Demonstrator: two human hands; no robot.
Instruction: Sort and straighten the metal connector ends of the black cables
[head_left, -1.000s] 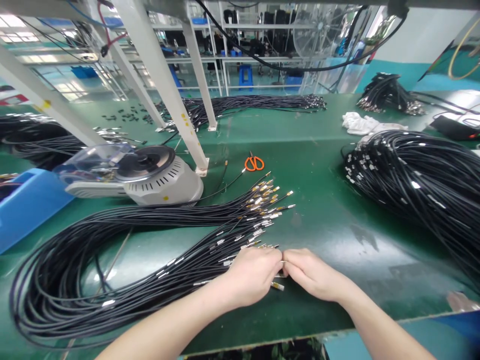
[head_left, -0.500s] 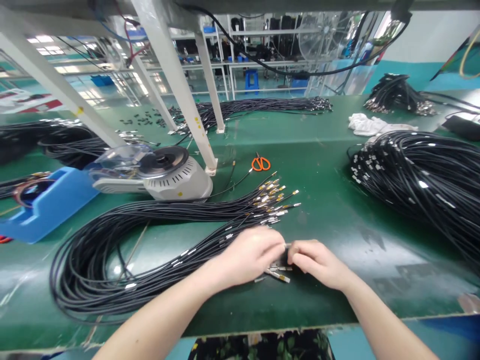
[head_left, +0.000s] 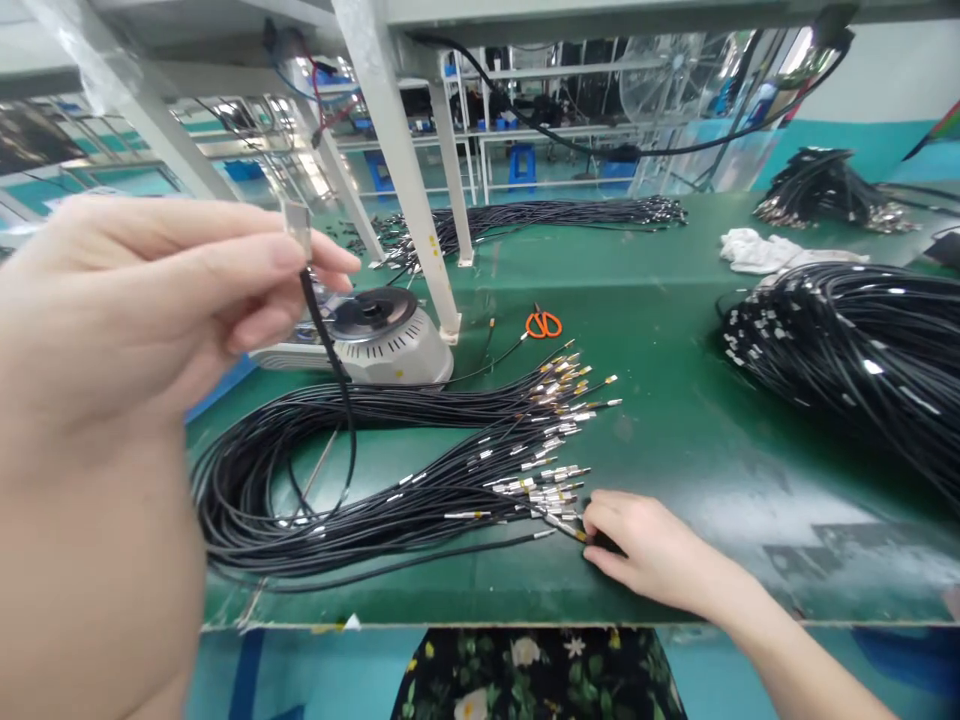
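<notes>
Raised close to the camera on the left, my left hand (head_left: 142, 320) pinches a flat metal connector (head_left: 298, 232) between thumb and fingers. A black cable (head_left: 335, 372) hangs from that connector and curves down to the looped cable bundle (head_left: 247, 545) on the table. My right hand (head_left: 649, 550) rests on the tabletop at the bundle's near right end, its fingers curled around a dark gap. Whatever lies in its palm is hidden. Beside its fingertips are the silver connector ends (head_left: 551, 495) of several cables, some with yellow marks.
Behind the bundle stands a grey-white round machine (head_left: 394, 345). Orange-handled scissors (head_left: 543, 323) lie beyond the connectors. A large cable coil (head_left: 847, 350) and a white cloth (head_left: 780, 250) are at right. White posts (head_left: 409, 170) rise from the green table (head_left: 675, 400).
My left hand has left the connector ends and risen up and left, lifting one connector with its cable. My right hand stays beside the ends. The view has shifted slightly left.
</notes>
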